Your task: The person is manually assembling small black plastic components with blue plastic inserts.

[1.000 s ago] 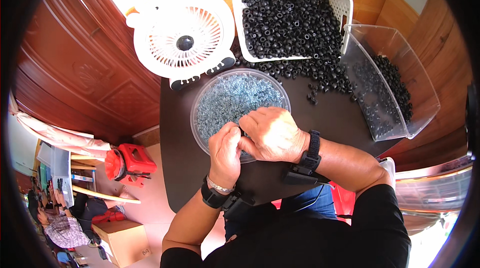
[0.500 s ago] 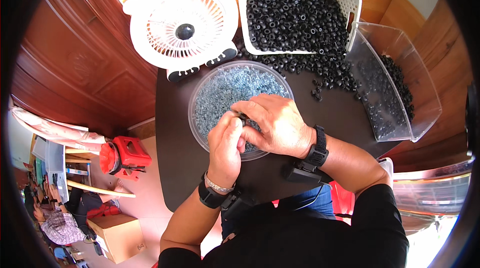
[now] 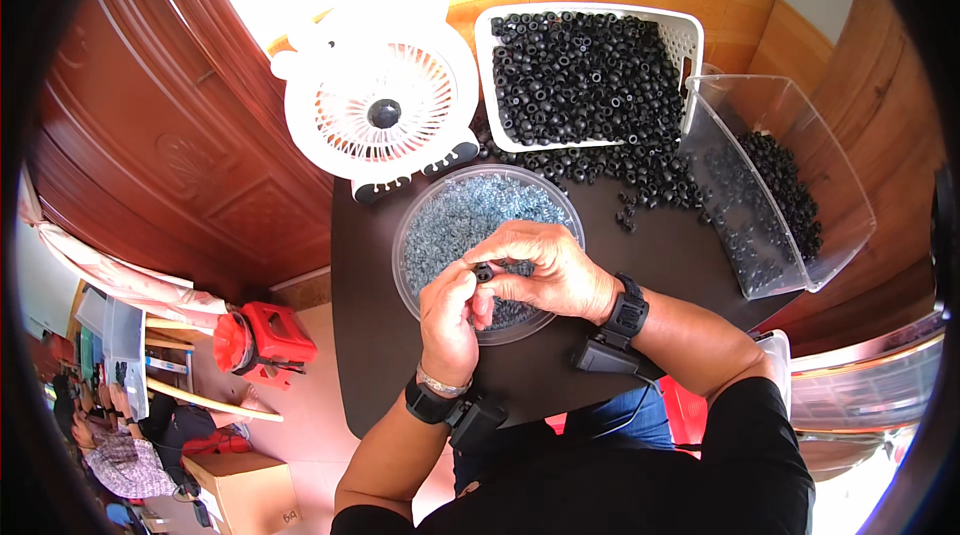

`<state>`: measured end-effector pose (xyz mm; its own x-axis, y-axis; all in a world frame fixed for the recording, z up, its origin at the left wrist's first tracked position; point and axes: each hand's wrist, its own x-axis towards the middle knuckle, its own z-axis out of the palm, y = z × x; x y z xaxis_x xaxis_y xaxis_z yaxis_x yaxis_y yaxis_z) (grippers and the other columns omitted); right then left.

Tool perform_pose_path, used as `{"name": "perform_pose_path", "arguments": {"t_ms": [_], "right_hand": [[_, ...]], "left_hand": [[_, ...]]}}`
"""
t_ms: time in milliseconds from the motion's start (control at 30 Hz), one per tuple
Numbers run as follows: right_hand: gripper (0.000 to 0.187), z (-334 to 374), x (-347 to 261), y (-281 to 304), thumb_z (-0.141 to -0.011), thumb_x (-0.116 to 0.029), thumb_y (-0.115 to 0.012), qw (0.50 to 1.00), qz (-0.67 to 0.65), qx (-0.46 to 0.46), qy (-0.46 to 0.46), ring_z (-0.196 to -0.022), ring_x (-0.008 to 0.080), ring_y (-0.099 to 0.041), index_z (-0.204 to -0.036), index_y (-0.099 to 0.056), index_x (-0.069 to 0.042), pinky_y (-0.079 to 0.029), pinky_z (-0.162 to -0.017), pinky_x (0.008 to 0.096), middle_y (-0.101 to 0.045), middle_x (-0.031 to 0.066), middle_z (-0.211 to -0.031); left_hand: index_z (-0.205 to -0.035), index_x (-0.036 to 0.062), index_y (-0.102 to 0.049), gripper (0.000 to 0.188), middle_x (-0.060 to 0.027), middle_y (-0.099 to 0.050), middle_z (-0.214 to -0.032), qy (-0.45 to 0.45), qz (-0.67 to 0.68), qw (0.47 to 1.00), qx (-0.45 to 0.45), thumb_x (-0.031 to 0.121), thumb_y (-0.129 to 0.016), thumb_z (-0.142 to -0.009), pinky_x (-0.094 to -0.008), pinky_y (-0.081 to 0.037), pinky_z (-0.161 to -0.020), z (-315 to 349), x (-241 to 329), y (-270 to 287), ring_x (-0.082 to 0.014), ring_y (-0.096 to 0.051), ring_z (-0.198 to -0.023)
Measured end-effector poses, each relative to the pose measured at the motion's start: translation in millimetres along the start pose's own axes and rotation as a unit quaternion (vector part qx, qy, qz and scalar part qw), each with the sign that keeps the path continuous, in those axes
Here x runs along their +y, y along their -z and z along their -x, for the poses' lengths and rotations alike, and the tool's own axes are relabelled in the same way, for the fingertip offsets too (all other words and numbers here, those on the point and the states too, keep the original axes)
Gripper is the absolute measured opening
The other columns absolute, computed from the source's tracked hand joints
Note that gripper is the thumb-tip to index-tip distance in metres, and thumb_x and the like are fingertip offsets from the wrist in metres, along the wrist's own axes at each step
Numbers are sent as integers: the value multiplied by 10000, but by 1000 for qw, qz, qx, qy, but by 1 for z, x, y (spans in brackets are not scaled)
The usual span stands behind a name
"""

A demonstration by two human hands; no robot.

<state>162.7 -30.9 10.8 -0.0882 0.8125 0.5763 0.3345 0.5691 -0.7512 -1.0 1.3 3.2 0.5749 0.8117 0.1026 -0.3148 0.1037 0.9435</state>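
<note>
Gripping a small black part (image 3: 484, 273) between left hand (image 3: 448, 327) and right hand (image 3: 560, 273), with digits pinched in, above a round tub (image 3: 397, 260) of bluish bits (image 3: 450, 213). Best to pinch lightly and work low over the tub — catching anything dropped.

just one view: the left fisheye of a head-worn pair, up above the fingers (image 3: 510, 239), aimed down at them, pretty near, but wide enough to catch the table (image 3: 372, 355) beneath them and the carved wood panel (image 3: 190, 135) off to their left.
</note>
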Motion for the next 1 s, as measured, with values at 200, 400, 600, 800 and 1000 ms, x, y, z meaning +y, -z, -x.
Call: {"name": "perform_pose_path", "arguments": {"t_ms": [200, 400, 600, 800, 1000], "right_hand": [[392, -1, 1, 0, -720, 3, -736, 999, -34, -15, -9, -796, 190, -625, -1085, -676, -126, -524, -741, 315, -651, 33, -864], [381, -2, 0, 2, -722, -17, -738, 1000, -10, -14, 3, -832, 214, -643, -1084, -672, -116, -531, -749, 330, -666, 49, -904], [282, -4, -16, 7, -700, -151, -753, 978, 184, 25, 92, -822, 277, -646, -961, -661, -95, -532, -732, 362, -665, 66, -858], [226, -6, -38, 10, -696, -178, -758, 944, 291, -10, 154, -766, 238, -615, -845, -627, -70, -514, -673, 346, -618, 38, -822], [124, 3, -94, 70, -655, -150, -690, 835, 501, 120, 194, -666, 241, -574, -709, -581, -124, -473, -551, 367, -562, 46, -695]], "left_hand": [[-994, -46, -612, 360, -1, -448, -612, 10, 5, 1000, 26, 253, -435, -897, -219, -300, -475, 1, 3, -2, -81, -399, -517], [-937, -25, -587, 296, 2, -472, -608, 13, 28, 999, 28, 238, -457, -901, -206, -318, -473, -1, 0, -4, -74, -421, -511], [-914, 37, -535, 223, -2, -478, -621, 7, 28, 999, 19, 241, -448, -931, -205, -327, -480, 1, 0, -12, -69, -421, -517], [-916, 40, -512, 252, 4, -467, -623, -21, 10, 1000, -2, 277, -436, -953, -194, -315, -477, 5, -2, -7, -60, -408, -517], [-887, 53, -523, 284, 3, -444, -622, -52, -6, 998, -42, 308, -429, -970, -212, -295, -456, 3, -2, -9, -67, -393, -509]]}}
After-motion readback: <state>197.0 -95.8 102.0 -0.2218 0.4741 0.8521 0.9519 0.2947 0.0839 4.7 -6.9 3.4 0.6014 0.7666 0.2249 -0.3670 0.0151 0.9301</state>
